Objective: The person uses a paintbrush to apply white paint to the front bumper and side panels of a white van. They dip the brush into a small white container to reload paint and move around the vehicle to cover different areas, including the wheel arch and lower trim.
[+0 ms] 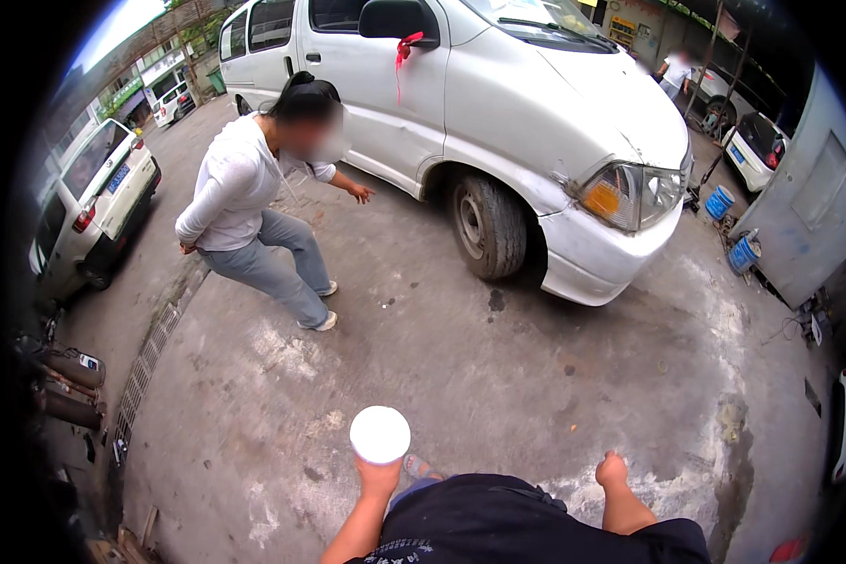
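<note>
Below the middle of the view, my left hand [378, 477] is wrapped round the near side of a white round tub [381, 434], seen from above. Its top looks plain and overexposed, so I cannot tell whether it is a lid or the contents. My right hand [612, 469] hangs out to the right, fingers curled into a loose fist, with nothing showing in it. Ahead of me stands a silver-white van [573, 113], its front wheel [487, 226] on the concrete. No hand of mine touches the van.
A person in a white hoodie [240, 169] leans beside the van, one hand pointing at its side. Parked cars [103, 193] line the left, along a drain grate [150, 352]. Blue buckets [744, 253] and a grey metal door [813, 197] stand at the right.
</note>
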The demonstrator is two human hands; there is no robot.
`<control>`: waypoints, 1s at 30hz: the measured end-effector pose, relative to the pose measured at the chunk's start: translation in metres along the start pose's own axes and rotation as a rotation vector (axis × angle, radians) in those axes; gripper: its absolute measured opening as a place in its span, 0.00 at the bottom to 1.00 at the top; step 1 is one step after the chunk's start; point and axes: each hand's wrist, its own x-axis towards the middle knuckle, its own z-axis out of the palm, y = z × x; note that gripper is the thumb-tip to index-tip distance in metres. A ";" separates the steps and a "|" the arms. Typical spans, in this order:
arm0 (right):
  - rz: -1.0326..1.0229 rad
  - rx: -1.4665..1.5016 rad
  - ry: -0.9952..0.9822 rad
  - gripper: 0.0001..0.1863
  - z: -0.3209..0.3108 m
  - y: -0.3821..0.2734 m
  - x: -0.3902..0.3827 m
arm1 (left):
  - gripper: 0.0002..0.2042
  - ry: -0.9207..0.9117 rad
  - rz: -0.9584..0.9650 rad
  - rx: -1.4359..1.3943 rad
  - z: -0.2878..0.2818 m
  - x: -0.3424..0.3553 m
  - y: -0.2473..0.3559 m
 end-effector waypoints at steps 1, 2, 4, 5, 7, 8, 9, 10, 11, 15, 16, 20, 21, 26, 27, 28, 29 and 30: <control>-0.014 -0.005 -0.026 0.16 0.003 0.004 -0.006 | 0.26 0.003 -0.012 0.002 0.001 -0.006 0.004; -0.019 -0.011 -0.043 0.16 0.005 0.012 -0.008 | 0.26 0.002 -0.021 -0.007 0.009 -0.009 0.013; -0.004 -0.025 -0.109 0.16 0.015 0.024 -0.008 | 0.26 -0.013 -0.061 -0.032 0.019 -0.013 0.032; 0.011 -0.037 -0.140 0.16 0.018 0.034 -0.010 | 0.26 -0.032 -0.094 -0.058 0.024 -0.015 0.042; 0.030 -0.025 -0.135 0.16 0.035 0.053 -0.010 | 0.26 -0.046 -0.134 -0.090 0.034 -0.019 0.053; 0.028 -0.019 -0.131 0.16 0.038 0.055 -0.008 | 0.25 -0.032 -0.138 -0.094 0.036 -0.022 0.057; 0.029 -0.009 -0.143 0.16 0.038 0.057 -0.007 | 0.25 -0.019 -0.142 -0.098 0.037 -0.024 0.060; 0.032 0.001 -0.156 0.16 0.038 0.057 -0.007 | 0.25 -0.006 -0.106 -0.072 0.038 -0.026 0.058; 0.033 0.009 -0.167 0.16 0.036 0.055 -0.006 | 0.24 0.009 -0.071 -0.047 0.038 -0.026 0.053; 0.014 0.024 -0.138 0.16 0.026 0.042 0.004 | 0.21 0.114 -0.003 -0.066 0.042 -0.022 0.047; 0.025 0.021 -0.116 0.16 0.025 0.038 0.010 | 0.22 0.109 -0.002 -0.068 0.041 -0.021 0.044; 0.017 0.013 -0.076 0.16 0.011 0.010 0.023 | 0.23 0.080 -0.026 -0.072 0.030 -0.008 0.015; 0.009 0.009 -0.067 0.17 0.008 0.001 0.026 | 0.24 0.070 -0.040 -0.071 0.027 -0.004 0.008; -0.022 0.008 -0.018 0.17 -0.013 -0.052 0.046 | 0.22 0.102 -0.090 -0.078 0.011 0.038 -0.015; -0.037 0.005 -0.007 0.16 -0.015 -0.065 0.054 | 0.21 0.119 -0.073 -0.102 0.007 0.050 -0.025; -0.053 0.003 0.005 0.16 -0.017 -0.077 0.064 | 0.21 0.140 -0.061 -0.094 0.002 0.063 -0.033; -0.067 -0.003 0.013 0.16 -0.021 -0.094 0.068 | 0.21 0.159 -0.053 -0.085 -0.003 0.075 -0.041; -0.081 -0.004 0.028 0.16 -0.025 -0.113 0.072 | 0.21 0.179 -0.045 -0.075 -0.009 0.088 -0.049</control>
